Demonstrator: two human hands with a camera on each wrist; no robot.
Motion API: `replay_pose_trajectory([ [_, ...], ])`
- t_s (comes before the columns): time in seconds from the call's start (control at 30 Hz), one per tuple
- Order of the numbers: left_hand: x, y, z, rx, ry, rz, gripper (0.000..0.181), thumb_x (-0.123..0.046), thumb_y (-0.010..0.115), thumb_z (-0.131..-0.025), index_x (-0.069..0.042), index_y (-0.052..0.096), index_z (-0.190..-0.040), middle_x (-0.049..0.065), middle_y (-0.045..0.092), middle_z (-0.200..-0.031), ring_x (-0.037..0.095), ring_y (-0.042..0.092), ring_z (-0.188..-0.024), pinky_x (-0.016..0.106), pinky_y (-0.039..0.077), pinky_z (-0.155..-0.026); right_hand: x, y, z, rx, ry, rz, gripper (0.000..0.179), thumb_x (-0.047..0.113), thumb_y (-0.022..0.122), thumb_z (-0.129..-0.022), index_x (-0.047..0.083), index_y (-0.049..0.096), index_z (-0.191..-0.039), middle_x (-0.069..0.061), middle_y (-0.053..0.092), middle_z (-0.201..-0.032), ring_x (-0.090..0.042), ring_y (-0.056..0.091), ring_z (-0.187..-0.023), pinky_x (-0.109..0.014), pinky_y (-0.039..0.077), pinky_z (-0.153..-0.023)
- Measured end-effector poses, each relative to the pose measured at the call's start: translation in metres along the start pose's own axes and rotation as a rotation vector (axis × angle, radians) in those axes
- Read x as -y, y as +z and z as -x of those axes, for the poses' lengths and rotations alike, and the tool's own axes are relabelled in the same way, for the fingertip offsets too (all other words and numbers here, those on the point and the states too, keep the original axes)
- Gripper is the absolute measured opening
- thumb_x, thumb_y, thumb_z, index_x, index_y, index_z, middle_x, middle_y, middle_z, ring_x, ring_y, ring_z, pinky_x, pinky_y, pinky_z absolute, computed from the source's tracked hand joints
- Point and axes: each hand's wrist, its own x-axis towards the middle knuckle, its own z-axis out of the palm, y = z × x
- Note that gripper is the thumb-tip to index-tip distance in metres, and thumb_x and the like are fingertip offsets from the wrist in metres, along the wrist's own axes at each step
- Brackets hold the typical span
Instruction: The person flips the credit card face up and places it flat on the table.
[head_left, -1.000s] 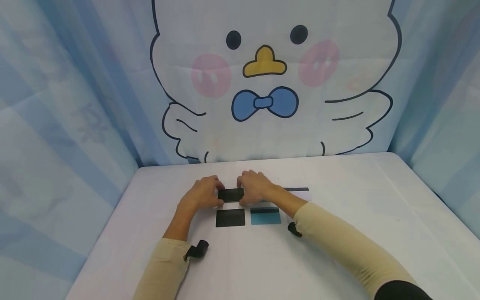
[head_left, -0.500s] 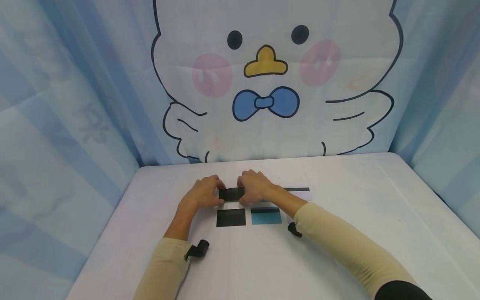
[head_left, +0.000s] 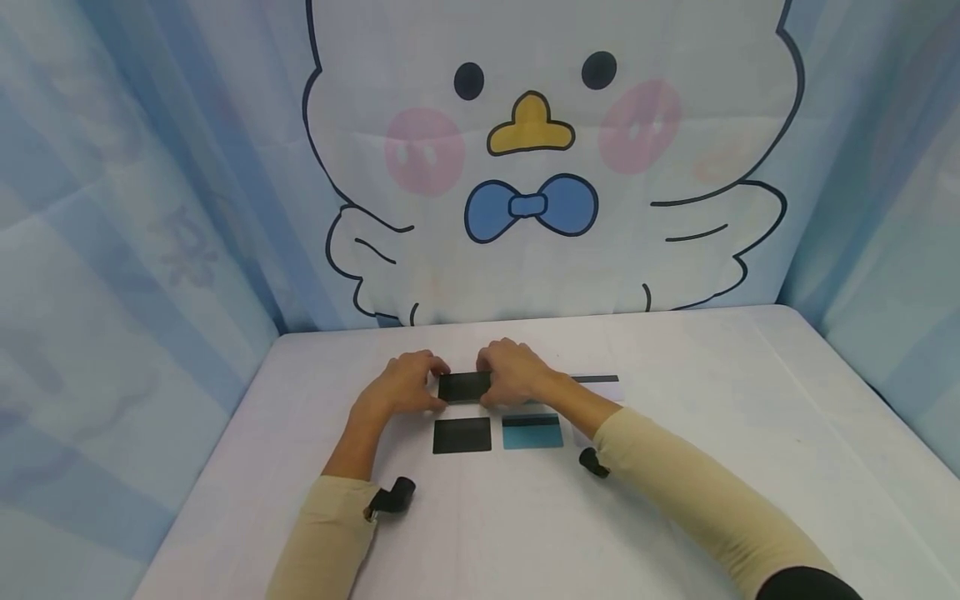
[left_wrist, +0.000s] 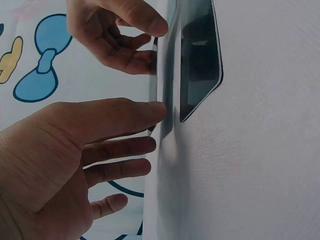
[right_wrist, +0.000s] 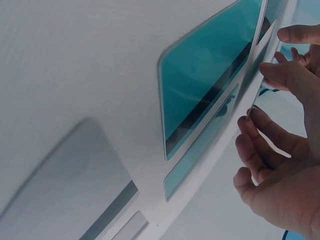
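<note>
A black card (head_left: 463, 388) lies in the back row of cards on the white table, between both hands. My left hand (head_left: 405, 383) is at its left end, the thumb by the near corner and the fingertips by the far one. In the left wrist view its fingers are nearly straight and spread. At the card's right end, my right hand (head_left: 513, 373) holds its thumb and loosely bent fingers apart, overlapping the card's edge. Just in front lie a second black card (head_left: 462, 436) and a teal card (head_left: 532, 433) with a dark stripe.
A white card (head_left: 600, 387) with a dark stripe lies right of the right hand. Behind the teal card is another teal card (right_wrist: 200, 150), mostly hidden by the right hand in the head view. A pale striped card (right_wrist: 75, 185) lies near the right sleeve.
Both hands have shifted very slightly apart from the black card between them, the left leftward and the right to the right. The card has moved slightly up and right in view.
</note>
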Motion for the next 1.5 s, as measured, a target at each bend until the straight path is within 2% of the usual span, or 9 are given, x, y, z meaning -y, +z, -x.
replay_pose_trajectory([
  [0.13, 0.001, -0.005, 0.002, -0.006, 0.009, 0.033, 0.051, -0.018, 0.087, -0.083, -0.010, 0.071, -0.131, 0.007, 0.069, -0.120, 0.026, 0.060, -0.107, 0.049, 0.048, -0.101, 0.000, -0.002, 0.001, -0.017, -0.011, -0.020, 0.050, 0.031, 0.084, -0.084, 0.010, 0.068, -0.127, -0.006, 0.066, -0.118, -0.023, 0.058, -0.110, -0.042, 0.052, -0.099],
  [0.33, 0.006, -0.006, 0.005, -0.027, 0.012, 0.072, 0.050, -0.018, 0.088, -0.082, -0.009, 0.073, -0.129, 0.007, 0.069, -0.119, 0.026, 0.062, -0.107, 0.045, 0.055, -0.094, 0.002, -0.003, 0.003, -0.036, -0.071, -0.020, 0.052, 0.030, 0.085, -0.084, 0.010, 0.069, -0.128, -0.008, 0.067, -0.121, -0.025, 0.059, -0.115, -0.045, 0.051, -0.101],
  [0.7, 0.013, -0.010, 0.005, -0.029, 0.079, 0.151, 0.047, -0.017, 0.088, -0.080, -0.008, 0.074, -0.125, 0.005, 0.071, -0.116, 0.026, 0.063, -0.107, 0.041, 0.055, -0.090, 0.002, -0.006, 0.007, -0.050, -0.086, 0.011, 0.052, 0.034, 0.084, -0.084, 0.012, 0.070, -0.129, -0.007, 0.066, -0.121, -0.025, 0.056, -0.117, -0.049, 0.046, -0.105],
  [0.9, 0.012, -0.014, 0.004, -0.027, 0.090, 0.134, 0.047, -0.018, 0.089, -0.080, -0.008, 0.075, -0.124, 0.004, 0.072, -0.115, 0.025, 0.063, -0.107, 0.041, 0.056, -0.090, 0.004, -0.010, 0.007, -0.031, -0.080, -0.010, 0.052, 0.032, 0.083, -0.085, 0.011, 0.069, -0.130, -0.007, 0.066, -0.123, -0.025, 0.056, -0.118, -0.050, 0.045, -0.108],
  [1.1, 0.010, -0.018, 0.003, -0.026, 0.111, 0.129, 0.047, -0.018, 0.089, -0.079, -0.008, 0.075, -0.123, 0.004, 0.072, -0.114, 0.025, 0.064, -0.106, 0.040, 0.056, -0.089, 0.004, -0.010, 0.007, -0.033, -0.083, -0.015, 0.053, 0.033, 0.083, -0.084, 0.011, 0.069, -0.130, -0.007, 0.067, -0.121, -0.024, 0.057, -0.115, -0.049, 0.048, -0.105],
  [1.3, 0.010, -0.018, 0.002, -0.035, 0.134, 0.139, 0.047, -0.019, 0.089, -0.080, -0.007, 0.075, -0.123, 0.005, 0.073, -0.114, 0.026, 0.063, -0.105, 0.039, 0.055, -0.087, 0.006, -0.012, 0.008, -0.052, -0.081, -0.027, 0.052, 0.033, 0.084, -0.083, 0.011, 0.070, -0.129, -0.007, 0.067, -0.120, -0.025, 0.057, -0.114, -0.048, 0.050, -0.101],
  [1.5, 0.008, -0.015, 0.003, -0.041, 0.130, 0.153, 0.047, -0.019, 0.089, -0.080, -0.008, 0.075, -0.123, 0.003, 0.073, -0.113, 0.026, 0.062, -0.104, 0.036, 0.054, -0.084, 0.009, -0.009, 0.006, -0.059, -0.100, -0.041, 0.051, 0.031, 0.084, -0.083, 0.010, 0.071, -0.127, -0.007, 0.068, -0.117, -0.024, 0.057, -0.111, -0.047, 0.050, -0.098],
])
